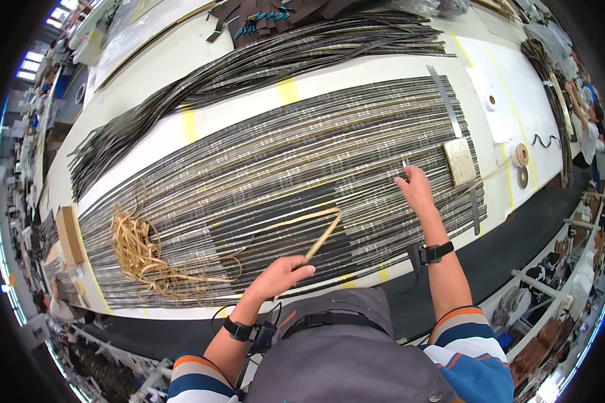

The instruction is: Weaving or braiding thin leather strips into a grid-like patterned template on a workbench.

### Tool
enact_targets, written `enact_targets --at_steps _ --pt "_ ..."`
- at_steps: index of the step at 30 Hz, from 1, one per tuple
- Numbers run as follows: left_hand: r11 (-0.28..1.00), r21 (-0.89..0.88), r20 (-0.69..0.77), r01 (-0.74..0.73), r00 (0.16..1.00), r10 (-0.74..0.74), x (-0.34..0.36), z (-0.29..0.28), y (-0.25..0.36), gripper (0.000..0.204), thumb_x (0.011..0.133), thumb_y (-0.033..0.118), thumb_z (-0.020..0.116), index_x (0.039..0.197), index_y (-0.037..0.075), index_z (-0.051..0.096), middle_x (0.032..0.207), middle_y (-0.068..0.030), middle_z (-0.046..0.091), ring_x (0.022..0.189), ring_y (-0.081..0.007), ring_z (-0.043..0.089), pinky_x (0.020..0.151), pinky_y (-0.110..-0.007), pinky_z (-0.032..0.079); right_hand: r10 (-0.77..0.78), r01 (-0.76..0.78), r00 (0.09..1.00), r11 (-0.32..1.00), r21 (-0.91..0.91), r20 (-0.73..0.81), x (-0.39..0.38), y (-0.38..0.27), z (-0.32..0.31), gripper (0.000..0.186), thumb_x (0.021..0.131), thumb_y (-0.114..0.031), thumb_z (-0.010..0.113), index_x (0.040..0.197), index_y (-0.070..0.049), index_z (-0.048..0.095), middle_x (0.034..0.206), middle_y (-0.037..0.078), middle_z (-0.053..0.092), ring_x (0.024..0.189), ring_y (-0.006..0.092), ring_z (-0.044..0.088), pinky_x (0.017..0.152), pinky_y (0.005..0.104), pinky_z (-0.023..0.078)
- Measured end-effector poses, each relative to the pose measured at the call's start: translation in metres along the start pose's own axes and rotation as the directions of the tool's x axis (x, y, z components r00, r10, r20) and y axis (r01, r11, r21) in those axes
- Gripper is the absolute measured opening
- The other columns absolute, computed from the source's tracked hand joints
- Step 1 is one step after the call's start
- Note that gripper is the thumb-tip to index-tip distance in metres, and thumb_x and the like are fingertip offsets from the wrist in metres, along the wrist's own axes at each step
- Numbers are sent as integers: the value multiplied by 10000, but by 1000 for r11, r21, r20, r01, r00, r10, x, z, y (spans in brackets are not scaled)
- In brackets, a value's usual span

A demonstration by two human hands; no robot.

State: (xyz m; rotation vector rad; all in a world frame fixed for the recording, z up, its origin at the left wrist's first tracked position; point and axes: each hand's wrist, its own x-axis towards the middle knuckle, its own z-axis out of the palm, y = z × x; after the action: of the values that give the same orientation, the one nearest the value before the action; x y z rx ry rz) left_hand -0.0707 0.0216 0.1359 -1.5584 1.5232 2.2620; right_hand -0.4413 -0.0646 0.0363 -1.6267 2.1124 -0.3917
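Long dark grey and black strips (262,161) lie side by side across the table, with pale marks along them. My left hand (282,277), at the near edge, is closed on a tan tape (324,238). The tape rises from my fingers, folds sharply and runs back left over the strips. Over the right half of the strips, my right hand (417,188) has its fingers bent close together, with a small pale bit at the tips that I cannot make out. A tangled heap of tan tape (134,245) rests on the strips' left part.
A pale block (459,162) and a flat metal bar (445,101) press on the strips' right ends. Tape rolls (520,155) lie farther right. Behind is another bundle of dark strips (249,60). A cardboard piece (68,235) stands at the left. A person (588,127) is at far right.
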Motion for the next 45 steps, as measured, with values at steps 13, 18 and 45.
enact_targets --at_steps 13,18,45 --pt "963 -265 -219 -44 975 -15 -54 -10 -24 219 909 244 579 826 47 621 616 69 480 532 -13 395 466 -180 297 -466 -246 247 818 520 849 -101 -169 38 297 888 -312 601 944 -23 639 747 36 616 657 107 594 633 261 486" --pt "927 -368 -228 -77 974 -10 -85 -41 -58 207 903 220 584 841 30 639 630 44 525 534 -27 409 480 -187 331 -404 -286 302 826 486 864 -112 -176 13 249 867 -269 622 891 -22 642 716 14 591 606 83 546 566 221 459" --pt "825 -439 -173 -356 935 311 -204 -86 -123 233 944 174 502 1049 -18 581 854 -68 643 786 -148 607 778 -279 484 -500 -177 599 679 712 626 -246 -337 44 142 846 -106 666 935 -2 630 757 -6 601 654 38 524 557 189 424"
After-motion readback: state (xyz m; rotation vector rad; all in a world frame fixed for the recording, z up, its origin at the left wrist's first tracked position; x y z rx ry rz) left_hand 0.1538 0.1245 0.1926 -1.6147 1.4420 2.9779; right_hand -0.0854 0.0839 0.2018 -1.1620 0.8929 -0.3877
